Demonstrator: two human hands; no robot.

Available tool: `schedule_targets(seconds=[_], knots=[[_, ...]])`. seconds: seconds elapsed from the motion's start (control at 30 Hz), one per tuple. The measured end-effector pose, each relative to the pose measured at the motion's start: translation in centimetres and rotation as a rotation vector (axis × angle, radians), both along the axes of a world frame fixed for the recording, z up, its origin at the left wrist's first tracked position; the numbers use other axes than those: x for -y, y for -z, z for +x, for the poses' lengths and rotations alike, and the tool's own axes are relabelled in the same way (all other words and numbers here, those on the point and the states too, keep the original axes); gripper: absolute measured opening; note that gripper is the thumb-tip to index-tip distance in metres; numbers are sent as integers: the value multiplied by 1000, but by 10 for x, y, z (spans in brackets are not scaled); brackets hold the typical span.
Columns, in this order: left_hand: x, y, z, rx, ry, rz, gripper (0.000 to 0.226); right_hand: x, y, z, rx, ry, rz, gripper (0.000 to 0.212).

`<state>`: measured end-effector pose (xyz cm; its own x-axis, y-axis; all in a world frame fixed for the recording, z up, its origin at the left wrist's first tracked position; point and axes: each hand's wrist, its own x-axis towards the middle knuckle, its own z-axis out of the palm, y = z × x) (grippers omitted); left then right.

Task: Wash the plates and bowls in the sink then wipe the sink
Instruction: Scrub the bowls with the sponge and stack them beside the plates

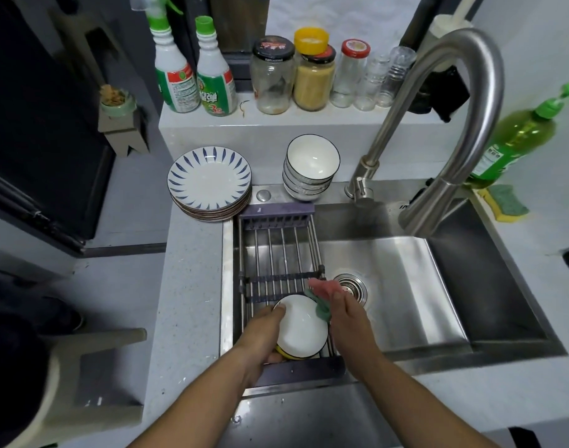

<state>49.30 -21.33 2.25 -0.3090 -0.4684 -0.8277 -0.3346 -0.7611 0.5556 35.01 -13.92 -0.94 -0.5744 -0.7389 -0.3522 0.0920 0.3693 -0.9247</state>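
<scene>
My left hand (263, 331) grips a white bowl (301, 328) by its rim, thumb over the edge, above the rack (278, 253) at the sink's left side. My right hand (344, 313) holds a green and pink cloth (322, 299) against the bowl's right rim. Something yellow shows under the bowl. A stack of blue-patterned plates (209, 184) sits on the counter behind the sink. To their right, a stack of white bowls (310, 168) stands on the sink's back ledge. The steel sink (403, 282) basin lies to the right of my hands.
The curved faucet (451, 130) arches over the basin. The drain (351, 286) is just beyond my right hand. A green soap bottle (516, 137) and a sponge (506, 203) sit at the right. Jars and spray bottles (192, 72) line the back shelf.
</scene>
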Motion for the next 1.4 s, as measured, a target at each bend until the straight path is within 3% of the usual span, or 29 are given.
schedule_targets(seconds=[0.2, 0.5, 0.77, 0.87, 1.1, 1.27, 1.4], knots=[[0, 1, 0, -2, -9, -38, 29, 0, -13, 2, -12, -3, -16, 40], [-2, -35, 14, -51, 74, -253, 19, -11, -68, -1, 58, -2, -86, 43], [-16, -62, 0, -273, 47, -62, 27, -41, -93, -44, 205, 75, -72, 46], [-25, -72, -17, -320, 54, -74, 34, -58, -98, -65, 277, 105, -118, 42], [-55, -93, -76, -230, 199, -405, 46, -100, -107, -145, 278, 212, -125, 34], [-75, -105, -124, -125, 279, -598, 64, -123, -124, -204, 94, 125, -187, 27], [-95, -106, -160, -31, 318, -761, 67, -134, -143, -234, 0, 31, -238, 38]])
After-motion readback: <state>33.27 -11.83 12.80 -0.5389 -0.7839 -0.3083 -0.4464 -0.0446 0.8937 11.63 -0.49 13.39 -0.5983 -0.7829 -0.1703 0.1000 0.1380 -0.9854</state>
